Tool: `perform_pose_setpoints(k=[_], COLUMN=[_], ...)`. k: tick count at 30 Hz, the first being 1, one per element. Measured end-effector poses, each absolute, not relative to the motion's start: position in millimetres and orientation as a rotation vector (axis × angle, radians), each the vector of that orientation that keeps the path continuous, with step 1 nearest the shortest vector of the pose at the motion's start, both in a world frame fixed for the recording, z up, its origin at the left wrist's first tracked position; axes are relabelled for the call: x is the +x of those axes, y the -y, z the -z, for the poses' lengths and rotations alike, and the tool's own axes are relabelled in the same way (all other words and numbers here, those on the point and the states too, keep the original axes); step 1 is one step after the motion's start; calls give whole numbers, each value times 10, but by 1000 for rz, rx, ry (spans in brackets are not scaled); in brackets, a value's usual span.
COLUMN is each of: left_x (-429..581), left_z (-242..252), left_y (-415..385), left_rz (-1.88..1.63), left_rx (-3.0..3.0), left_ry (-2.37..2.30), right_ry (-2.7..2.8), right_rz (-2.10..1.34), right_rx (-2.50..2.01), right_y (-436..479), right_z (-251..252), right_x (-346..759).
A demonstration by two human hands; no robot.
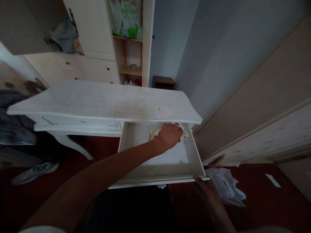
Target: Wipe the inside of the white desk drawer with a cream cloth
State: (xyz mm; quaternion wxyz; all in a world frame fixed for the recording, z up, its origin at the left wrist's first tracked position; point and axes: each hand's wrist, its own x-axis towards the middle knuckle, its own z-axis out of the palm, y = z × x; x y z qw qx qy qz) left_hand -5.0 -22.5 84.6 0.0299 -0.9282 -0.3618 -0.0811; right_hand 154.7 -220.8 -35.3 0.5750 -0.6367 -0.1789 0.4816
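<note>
A white drawer (155, 170) is pulled out from under a white table (97, 97) with curved legs. Reaching down into it, my left hand (170, 134) is closed on a cream folded cloth (185, 135), which shows on both sides of my fingers. The cloth lies toward the back of the drawer, and my palm hides its middle. At the drawer's front right corner, my right hand (207, 191) grips the front panel, a fingertip over its top edge; its other fingers are dark and partly hidden.
A crumpled plastic bag (225, 184) lies on the red floor, right of the drawer. Behind the table stands a white wardrobe (94, 32) with shelves holding bags (130, 19). At the left, a person's shoe (36, 171) shows near the table leg (73, 147).
</note>
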Motion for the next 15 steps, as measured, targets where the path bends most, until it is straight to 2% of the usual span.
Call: perform_pose_setpoints(k=[7,12,15], left_x=[-1417,-2133,-2342], left_z=[-1019,-769,-637], left_y=[359,165,180], left_rz=[299,242,294], left_rx=[-2752,-2673,-2807], left_ry=[1074,1246,1190], right_ry=[400,409,437], right_rz=[-1130,-1077,-1059], right_rx=[-1592,-1588,-1592], right_y=[2199,2200,2215], right_z=[342,363,377], right_x=[1594,1563,1545])
